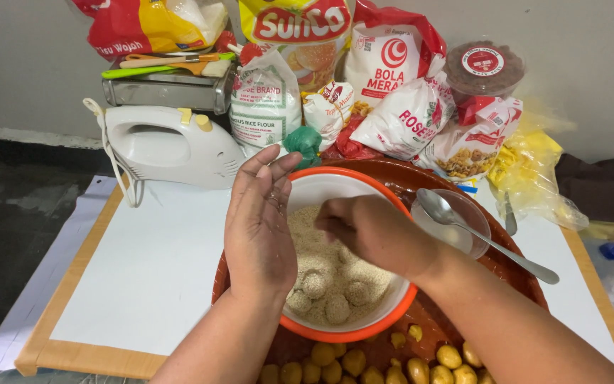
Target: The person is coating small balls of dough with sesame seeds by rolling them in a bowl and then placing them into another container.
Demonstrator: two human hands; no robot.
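Head view, white board, grey wall

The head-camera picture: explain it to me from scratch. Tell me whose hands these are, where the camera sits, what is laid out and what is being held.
There is no machine here. The single picture comes from a camera worn on a person's head, looking down, so the two bare arms reaching in from the bottom are that person's own.

The left hand is open, palm turned inward, over the rim of an orange-rimmed bowl filled with sesame seeds. The right hand is curled, fingers down in the seeds; whether it grips anything cannot be seen. A few coated balls lie in the seeds.

The bowl sits in a brown tray, along with plain yellow dough balls and a small glass bowl with a spoon. Behind are a white hand mixer, a metal pasta roller and bags of flour and other ingredients.
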